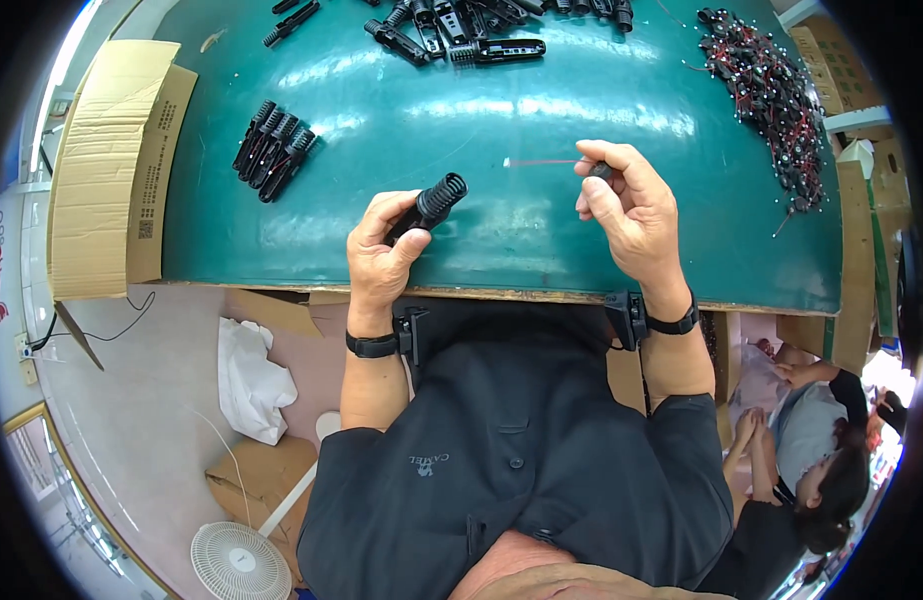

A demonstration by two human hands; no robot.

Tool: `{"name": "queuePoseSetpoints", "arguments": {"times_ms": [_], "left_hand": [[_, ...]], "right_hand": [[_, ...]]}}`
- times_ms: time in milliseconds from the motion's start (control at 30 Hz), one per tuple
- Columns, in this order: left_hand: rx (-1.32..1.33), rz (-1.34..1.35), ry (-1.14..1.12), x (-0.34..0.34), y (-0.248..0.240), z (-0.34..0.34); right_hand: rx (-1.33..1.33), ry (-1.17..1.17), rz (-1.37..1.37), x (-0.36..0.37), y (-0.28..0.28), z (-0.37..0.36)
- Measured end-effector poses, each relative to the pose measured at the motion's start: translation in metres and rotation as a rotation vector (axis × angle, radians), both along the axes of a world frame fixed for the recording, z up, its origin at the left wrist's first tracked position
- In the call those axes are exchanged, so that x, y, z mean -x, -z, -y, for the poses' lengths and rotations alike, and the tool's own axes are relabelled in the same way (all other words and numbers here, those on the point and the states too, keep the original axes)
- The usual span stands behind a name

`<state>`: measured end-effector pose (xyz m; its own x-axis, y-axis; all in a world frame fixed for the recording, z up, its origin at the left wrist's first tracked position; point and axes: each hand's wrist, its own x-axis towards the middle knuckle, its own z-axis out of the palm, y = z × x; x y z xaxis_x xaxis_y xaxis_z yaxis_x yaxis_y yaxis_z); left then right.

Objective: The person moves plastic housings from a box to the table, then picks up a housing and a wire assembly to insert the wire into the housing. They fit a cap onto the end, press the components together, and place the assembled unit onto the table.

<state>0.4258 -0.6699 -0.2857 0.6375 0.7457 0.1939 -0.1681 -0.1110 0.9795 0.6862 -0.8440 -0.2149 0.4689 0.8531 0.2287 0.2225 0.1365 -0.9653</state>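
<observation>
In my left hand (379,258) is a black plastic housing (439,200) with a ribbed, spring-like end pointing up and right; my fingers are wrapped round its lower part. To the right, my right hand (636,218) pinches a small dark round component (601,171) between thumb and fingers. From it a thin red wire (546,162) runs left to a tiny white end. The two held parts are apart, both above the green table (501,240). Several similar housings (273,150) lie side by side at the left. Black straps circle both my wrists.
More black housings (461,30) are heaped at the far edge. A pile of small black components with red wires (766,105) covers the right side. An open cardboard box (106,170) stands at the left edge. Below are a white fan (241,562) and, lower right, another person (811,440).
</observation>
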Motion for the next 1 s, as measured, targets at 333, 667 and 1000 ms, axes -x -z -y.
{"name": "queuePoseSetpoints", "arguments": {"times_ms": [333,667,1000], "left_hand": [[-0.047,0.172,0.108,0.003,0.003,0.0],[-0.06,0.195,0.119,0.004,0.003,-0.001],[-0.016,0.269,0.159,0.003,0.005,0.0]], "right_hand": [[-0.064,-0.021,0.035,0.008,-0.01,0.008],[-0.461,0.009,0.377,0.023,-0.023,0.006],[-0.561,-0.029,0.432,0.049,-0.021,0.007]]}}
